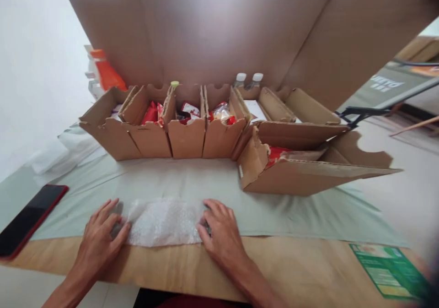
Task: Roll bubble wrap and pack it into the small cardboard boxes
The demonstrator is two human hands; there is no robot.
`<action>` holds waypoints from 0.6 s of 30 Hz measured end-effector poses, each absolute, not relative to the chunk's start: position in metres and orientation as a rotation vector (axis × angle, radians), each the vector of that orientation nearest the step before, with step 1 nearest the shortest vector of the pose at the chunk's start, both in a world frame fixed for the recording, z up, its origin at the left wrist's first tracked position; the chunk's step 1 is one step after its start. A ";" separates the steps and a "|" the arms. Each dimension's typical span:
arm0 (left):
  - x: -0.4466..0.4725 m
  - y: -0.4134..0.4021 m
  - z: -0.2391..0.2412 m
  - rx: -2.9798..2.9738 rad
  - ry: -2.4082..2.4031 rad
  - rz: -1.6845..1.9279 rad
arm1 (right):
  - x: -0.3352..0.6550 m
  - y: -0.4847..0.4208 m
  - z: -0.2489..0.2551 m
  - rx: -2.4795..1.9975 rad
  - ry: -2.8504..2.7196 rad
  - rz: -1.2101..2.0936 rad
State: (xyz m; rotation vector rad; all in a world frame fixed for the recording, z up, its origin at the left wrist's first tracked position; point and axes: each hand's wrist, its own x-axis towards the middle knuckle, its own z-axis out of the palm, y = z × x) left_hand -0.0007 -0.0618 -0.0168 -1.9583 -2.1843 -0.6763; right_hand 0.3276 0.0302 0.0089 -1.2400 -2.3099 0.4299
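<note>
A flat, clear piece of bubble wrap (163, 222) lies near the table's front edge, partly on the pale green cloth and partly over bare wood. At its left end rests my left hand (101, 235), fingers apart, the thumb at the wrap's edge. My right hand (221, 230) is at the opposite end, its fingers bent and spread, thumb and fingertips beside or lightly touching the edge. Neither hand grips the wrap.
Behind the wrap stands a row of open cardboard bins (187, 138) holding red packets and other items. A separate cardboard bin (281, 180) sits angled at the right. A phone (32, 218) lies left; a green printed sheet (387, 271) lies front right. Cardboard panels rise behind.
</note>
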 end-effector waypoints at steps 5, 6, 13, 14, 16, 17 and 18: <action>0.020 -0.051 0.009 -1.872 -2.502 -0.905 | 0.349 0.008 0.013 -1.253 -2.046 0.673; 0.026 -0.047 0.012 -1.852 -2.556 -0.943 | 0.356 0.004 0.015 -1.287 -1.980 0.732; 0.074 -0.017 0.006 -2.085 -2.446 -1.033 | 0.414 0.014 0.017 -1.479 -1.682 0.705; 0.079 -0.015 0.003 -2.148 -2.434 -0.976 | 0.420 0.020 0.015 -1.498 -1.684 0.643; 0.083 -0.012 -0.002 -2.245 -2.403 -0.846 | 0.432 0.031 0.010 -1.504 -1.711 0.521; 0.082 -0.012 -0.004 -2.259 -2.377 -0.792 | 0.437 0.035 0.007 -1.495 -1.728 0.459; 0.081 -0.012 -0.005 -2.246 -2.341 -0.755 | 0.442 0.037 0.006 -1.479 -1.744 0.396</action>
